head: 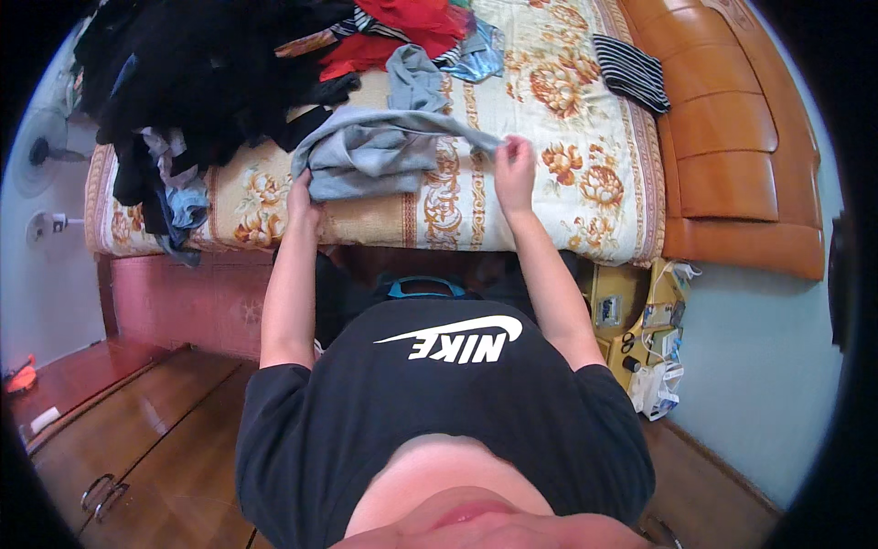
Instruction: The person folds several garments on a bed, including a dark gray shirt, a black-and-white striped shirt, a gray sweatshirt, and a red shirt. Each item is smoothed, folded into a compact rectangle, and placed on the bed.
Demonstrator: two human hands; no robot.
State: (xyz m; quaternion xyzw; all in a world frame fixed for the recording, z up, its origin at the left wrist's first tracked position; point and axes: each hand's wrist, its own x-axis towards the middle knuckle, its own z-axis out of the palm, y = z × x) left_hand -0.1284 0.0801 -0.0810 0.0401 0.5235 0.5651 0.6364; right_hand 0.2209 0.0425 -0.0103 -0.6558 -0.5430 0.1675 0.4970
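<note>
A bunched grey garment [370, 158] lies on the floral bedspread [466, 226] in front of me, with a further grey fabric part [415, 79] stretching away beyond it. My left hand [303, 195] grips its near left edge. At the right, my right hand [514, 161] pinches the end of a narrow stretch of the same cloth, pulled out sideways. The garment's exact kind cannot be told from its folds.
A large heap of black clothes [185, 75] covers the far left of the bed. Red clothing [411, 27] and shiny blue fabric [480, 55] lie at the far side. A folded striped garment [631, 72] rests by the brown padded headboard [727, 130]. A fan [41, 154] stands left.
</note>
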